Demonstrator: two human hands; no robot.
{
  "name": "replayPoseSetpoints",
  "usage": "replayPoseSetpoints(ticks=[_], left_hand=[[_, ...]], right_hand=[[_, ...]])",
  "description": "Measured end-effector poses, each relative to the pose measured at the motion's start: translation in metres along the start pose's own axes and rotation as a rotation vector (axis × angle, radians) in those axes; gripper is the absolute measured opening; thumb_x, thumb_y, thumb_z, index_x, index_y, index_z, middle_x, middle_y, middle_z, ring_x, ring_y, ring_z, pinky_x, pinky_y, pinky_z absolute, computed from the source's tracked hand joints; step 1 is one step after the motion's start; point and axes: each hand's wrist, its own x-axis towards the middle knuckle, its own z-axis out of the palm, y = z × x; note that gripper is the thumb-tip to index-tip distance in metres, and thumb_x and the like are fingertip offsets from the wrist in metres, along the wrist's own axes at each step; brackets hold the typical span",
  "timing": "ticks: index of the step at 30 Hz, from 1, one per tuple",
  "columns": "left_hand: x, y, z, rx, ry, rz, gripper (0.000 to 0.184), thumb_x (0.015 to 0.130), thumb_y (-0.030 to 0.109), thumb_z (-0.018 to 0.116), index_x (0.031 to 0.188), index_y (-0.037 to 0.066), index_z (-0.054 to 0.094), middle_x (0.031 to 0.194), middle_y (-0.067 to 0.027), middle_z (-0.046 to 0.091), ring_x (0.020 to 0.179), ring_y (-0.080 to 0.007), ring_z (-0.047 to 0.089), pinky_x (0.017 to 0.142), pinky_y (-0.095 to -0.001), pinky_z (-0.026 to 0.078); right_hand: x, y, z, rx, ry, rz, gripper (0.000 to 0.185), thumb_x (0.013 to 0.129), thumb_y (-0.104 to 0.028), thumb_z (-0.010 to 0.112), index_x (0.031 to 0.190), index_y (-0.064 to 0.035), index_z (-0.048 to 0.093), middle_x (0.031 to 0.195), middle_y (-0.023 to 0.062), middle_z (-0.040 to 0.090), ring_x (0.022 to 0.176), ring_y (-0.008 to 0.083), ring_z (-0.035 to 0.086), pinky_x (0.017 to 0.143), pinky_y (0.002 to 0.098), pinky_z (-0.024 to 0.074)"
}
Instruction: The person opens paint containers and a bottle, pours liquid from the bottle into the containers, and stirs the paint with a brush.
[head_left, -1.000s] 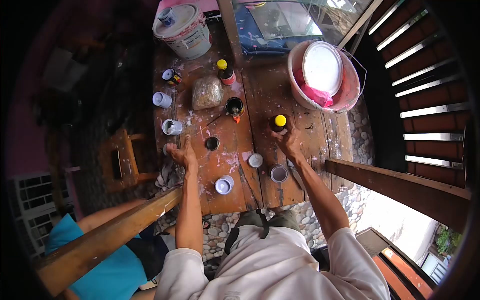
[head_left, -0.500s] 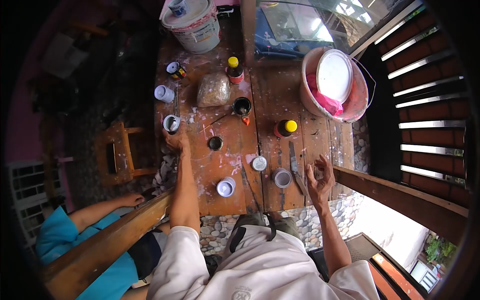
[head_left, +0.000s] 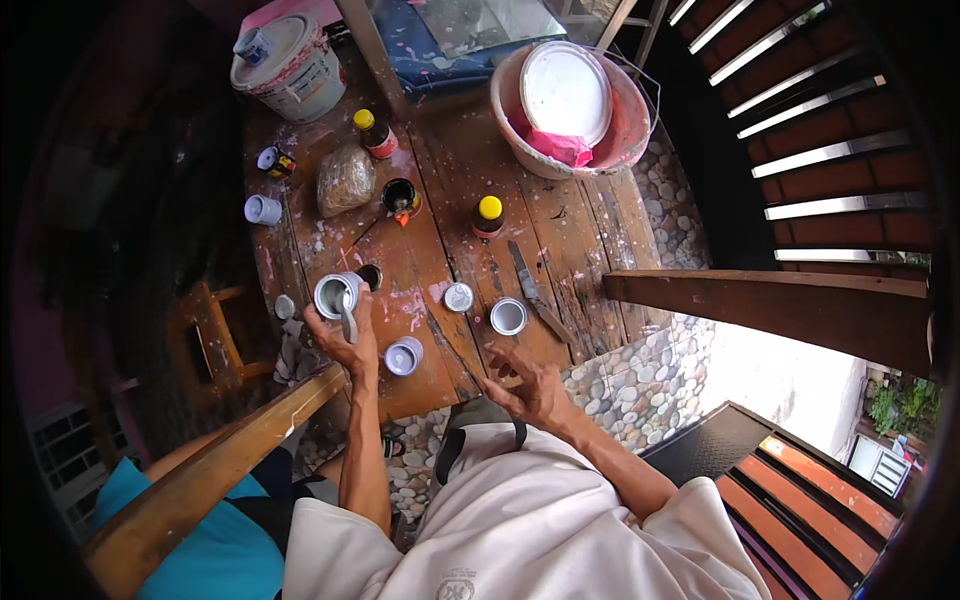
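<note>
My left hand (head_left: 347,343) is wrapped round a small paint can (head_left: 324,296) near the left edge of the wooden table. A spoon (head_left: 349,322) leans in the can, its handle toward my hand. My right hand (head_left: 530,390) hovers by the front edge, fingers apart and holding nothing. Beyond it stands an open can (head_left: 508,318), grey inside, beside a knife (head_left: 535,292). Between my hands are a lilac paint can (head_left: 403,356) and a round metal lid (head_left: 458,297). Partly hidden behind the held can is a dark round container (head_left: 372,276).
Two yellow-capped bottles (head_left: 489,217) (head_left: 374,134), a wrapped bundle (head_left: 346,181) and a black pot (head_left: 399,197) stand farther back. A large bucket (head_left: 300,85) and a pink basin (head_left: 625,140) occupy the far corners. Wooden beams (head_left: 760,305) flank the table; a person in blue (head_left: 215,545) sits at left.
My left hand has lifted the can with the spoon and brought it nearer my body. My right hand has swung left from beside the knife toward the front edge. The view has shifted.
</note>
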Motion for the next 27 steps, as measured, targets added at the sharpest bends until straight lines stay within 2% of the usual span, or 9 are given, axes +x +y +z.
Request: replayPoseSetpoints(ticks=[2, 4, 7, 9, 12, 15, 16, 20, 27], left_hand=[[-0.043, 0.025, -0.003, -0.065, -0.123, 0.142, 0.054, 0.068, 0.026, 0.09, 0.102, 0.002, 0.057, 0.093, -0.0117, 0.067, 0.086, -0.0237, 0.064, 0.08, -0.0378, 0.049], [-0.085, 0.056, -0.003, -0.098, -0.238, 0.24, 0.054, 0.066, 0.024, 0.091, 0.101, 0.003, 0.057, 0.093, -0.0112, 0.064, 0.087, -0.0249, 0.063, 0.081, -0.0385, 0.049], [-0.133, 0.085, 0.009, -0.138, -0.379, 0.406, 0.058, 0.061, 0.025, 0.092, 0.103, 0.005, 0.058, 0.094, -0.0101, 0.06, 0.089, -0.0303, 0.06, 0.079, -0.0415, 0.046], [-0.158, 0.096, 0.02, -0.174, -0.474, 0.424, 0.057, 0.061, 0.021, 0.087, 0.106, 0.005, 0.056, 0.099, -0.0121, 0.058, 0.094, -0.0325, 0.059, 0.083, -0.0428, 0.046], [-0.187, 0.104, 0.032, -0.197, -0.598, 0.471, 0.06, 0.06, 0.02, 0.082, 0.111, 0.005, 0.055, 0.104, -0.0126, 0.058, 0.098, -0.0337, 0.058, 0.086, -0.0452, 0.046], [-0.209, 0.11, 0.043, -0.235, -0.673, 0.541, 0.061, 0.057, 0.02, 0.081, 0.111, 0.006, 0.055, 0.105, -0.0122, 0.058, 0.1, -0.0339, 0.057, 0.087, -0.0455, 0.046], [-0.214, 0.113, 0.045, -0.242, -0.693, 0.556, 0.061, 0.057, 0.02, 0.081, 0.111, 0.006, 0.055, 0.105, -0.0122, 0.058, 0.1, -0.0339, 0.057, 0.087, -0.0455, 0.046], [-0.234, 0.121, 0.054, -0.239, -0.75, 0.589, 0.062, 0.057, 0.025, 0.082, 0.11, 0.006, 0.055, 0.106, -0.0117, 0.058, 0.1, -0.033, 0.058, 0.088, -0.047, 0.045], [-0.249, 0.134, 0.062, -0.219, -0.793, 0.738, 0.063, 0.058, 0.027, 0.084, 0.11, 0.007, 0.055, 0.103, -0.0108, 0.059, 0.1, -0.0331, 0.057, 0.085, -0.0461, 0.046]], right_hand=[[-0.01, -0.009, -0.006, -0.007, 0.026, -0.053, 0.055, 0.084, -0.022, 0.075, 0.132, -0.0071, 0.054, 0.091, 0.0116, 0.066, 0.077, 0.0256, 0.066, 0.069, 0.0351, 0.0547], [-0.021, -0.018, -0.016, -0.019, 0.067, -0.101, 0.068, 0.079, -0.019, 0.083, 0.136, -0.0029, 0.051, 0.087, 0.0112, 0.067, 0.072, 0.0166, 0.064, 0.065, 0.0293, 0.0543], [-0.049, -0.015, -0.037, -0.003, 0.14, -0.053, 0.075, 0.076, -0.019, 0.085, 0.14, -0.0044, 0.047, 0.084, 0.0099, 0.067, 0.068, 0.0163, 0.065, 0.061, 0.0284, 0.0533], [-0.063, -0.012, -0.045, 0.073, 0.239, -0.01, 0.066, 0.075, -0.02, 0.085, 0.132, -0.0039, 0.056, 0.084, 0.0094, 0.069, 0.067, 0.0171, 0.065, 0.059, 0.0287, 0.0525], [-0.079, -0.01, -0.062, -0.195, 0.45, -0.077, 0.038, 0.074, -0.018, 0.085, 0.107, -0.0034, 0.071, 0.088, 0.0105, 0.071, 0.068, 0.0217, 0.067, 0.061, 0.0298, 0.0528], [-0.094, -0.002, -0.073, -0.275, 0.546, -0.022, 0.034, 0.076, -0.016, 0.083, 0.104, -0.0033, 0.07, 0.085, 0.0115, 0.07, 0.071, 0.025, 0.069, 0.062, 0.0316, 0.0533], [-0.097, -0.004, -0.077, -0.256, 0.61, -0.034, 0.023, 0.079, -0.01, 0.079, 0.099, -0.0029, 0.069, 0.084, 0.0118, 0.07, 0.072, 0.0271, 0.069, 0.062, 0.0326, 0.0536], [-0.115, -0.002, -0.096, -0.229, 0.722, -0.083, 0.015, 0.082, -0.002, 0.07, 0.096, -0.0024, 0.068, 0.083, 0.0121, 0.069, 0.071, 0.0268, 0.069, 0.062, 0.0326, 0.0534], [-0.142, 0.001, -0.118, -0.205, 0.723, -0.046, 0.02, 0.079, -0.001, 0.071, 0.098, -0.0041, 0.065, 0.083, 0.0127, 0.068, 0.07, 0.0292, 0.068, 0.061, 0.0352, 0.0537]])
